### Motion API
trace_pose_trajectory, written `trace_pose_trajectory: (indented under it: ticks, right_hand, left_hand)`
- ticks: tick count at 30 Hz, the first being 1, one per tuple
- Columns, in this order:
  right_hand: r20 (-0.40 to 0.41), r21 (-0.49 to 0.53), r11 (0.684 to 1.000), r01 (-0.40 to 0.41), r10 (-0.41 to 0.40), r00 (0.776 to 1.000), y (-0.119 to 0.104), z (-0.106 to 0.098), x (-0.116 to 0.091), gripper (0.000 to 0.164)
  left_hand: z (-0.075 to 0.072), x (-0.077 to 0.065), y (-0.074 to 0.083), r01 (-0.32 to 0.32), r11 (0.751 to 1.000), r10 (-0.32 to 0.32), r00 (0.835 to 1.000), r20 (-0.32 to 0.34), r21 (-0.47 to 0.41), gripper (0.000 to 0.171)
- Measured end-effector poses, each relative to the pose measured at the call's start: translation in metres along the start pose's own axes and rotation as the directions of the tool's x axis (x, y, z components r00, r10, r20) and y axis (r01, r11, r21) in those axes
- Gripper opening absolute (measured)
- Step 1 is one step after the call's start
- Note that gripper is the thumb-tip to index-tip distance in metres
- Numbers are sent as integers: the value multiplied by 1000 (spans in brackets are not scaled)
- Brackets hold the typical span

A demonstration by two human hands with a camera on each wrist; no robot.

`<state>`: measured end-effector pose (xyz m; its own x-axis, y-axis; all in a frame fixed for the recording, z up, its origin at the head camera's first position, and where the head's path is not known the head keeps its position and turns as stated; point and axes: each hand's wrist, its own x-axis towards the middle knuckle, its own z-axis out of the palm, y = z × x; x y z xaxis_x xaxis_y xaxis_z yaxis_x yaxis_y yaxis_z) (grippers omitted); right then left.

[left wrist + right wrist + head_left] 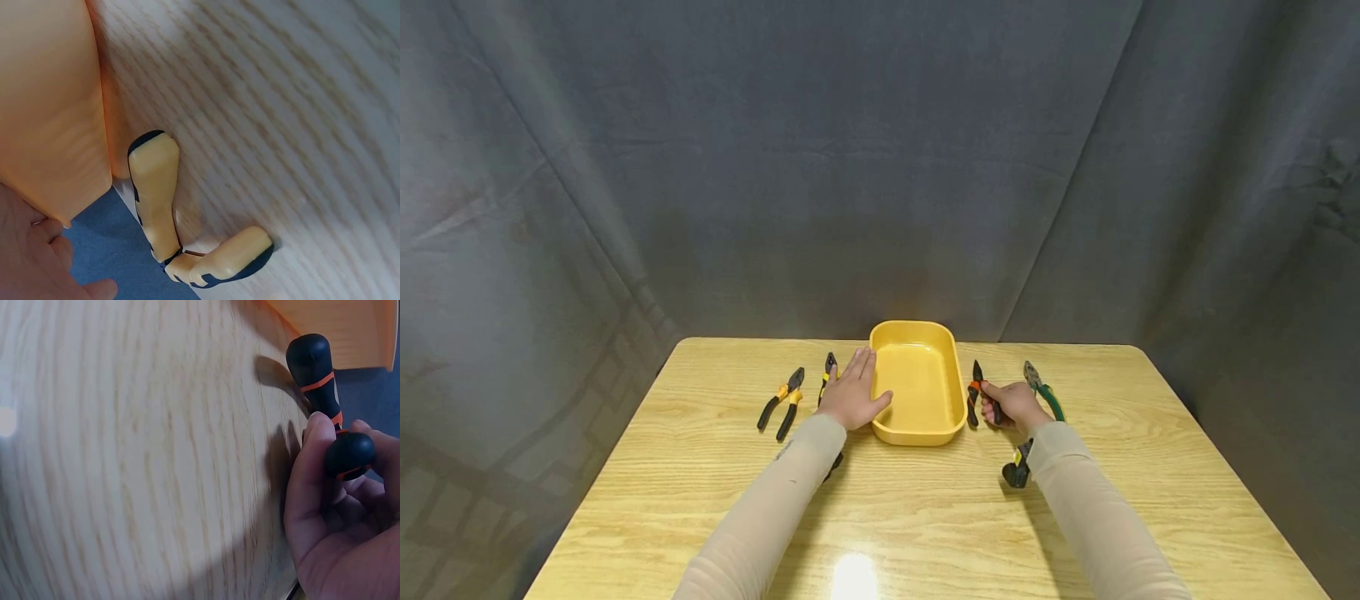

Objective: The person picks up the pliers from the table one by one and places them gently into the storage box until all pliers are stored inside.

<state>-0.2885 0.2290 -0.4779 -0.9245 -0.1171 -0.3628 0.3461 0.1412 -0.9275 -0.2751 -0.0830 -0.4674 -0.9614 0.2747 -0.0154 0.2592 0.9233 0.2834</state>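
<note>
1. Farthest left, the pliers with yellow-and-black handles (790,402) lie flat on the wooden table (715,483), handles spread toward the person. They sit apart from both hands, and the splayed handles would likely be easy to take hold of.

2. Next come the slim yellow-and-black pliers (830,364), just left of the tray. The left forearm and hand cover much of them in the head view, while the left wrist view shows their handles parted on the tabletop. Nothing grips them.

3. The left hand (852,398) rests at the tray's left rim, fingers straight and thumb spread out over the inside. It pinches nothing; the flat contact seems meant to steady the tray.

4. The yellow tray (917,379) stands upright in the middle, between the two groups of tools, probably so that either hand can reach it.

5. Just right of the tray are the orange-and-black pliers (975,390), their tips pointing away from the person. Whether they are clear of the table, I cannot tell.

6. The right hand (1013,406) pinches their right handle between thumb and fingers, leaving the left handle free; holding one side perhaps lets the handles hang apart.

7. Beyond that hand, the green-handled pliers (1043,389) lie partly hidden, untouched as far as shows.
</note>
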Motion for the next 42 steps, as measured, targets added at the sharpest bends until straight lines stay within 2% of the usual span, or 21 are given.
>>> trace_pose_trajectory:
  ticks: [9, 16, 23, 27, 34, 42]
  right_hand:
    - [-32, 7, 1000, -14, 15, 999, 1, 4, 1, 37]
    - [-11, 19, 1000, -15, 15, 1000, 2, 5, 4, 36]
    - [-22, 13, 1000, -12, 13, 1000, -1, 3, 6, 34]
    - [-17, 9, 1000, 11, -11, 1000, -3, 0, 5, 33]
    - [40, 20, 999, 43, -44, 998, -8, -3, 0, 36]
    - [0, -28, 1000, -7, 7, 1000, -10, -3, 2, 37]
  left_hand:
    - [2, 3, -1, 8, 1000, -8, 1000, 9, 12, 84]
    - [1, 3, -1, 6, 1000, -6, 1000, -5, 14, 84]
    - [1, 5, -2, 5, 1000, -5, 1000, -12, 4, 83]
    - [1, 6, -2, 5, 1000, -5, 1000, -13, 1, 83]
    - [2, 6, -4, 9, 1000, -9, 1000, -13, -3, 83]
    - [3, 7, -4, 6, 1000, -6, 1000, -10, -5, 83]
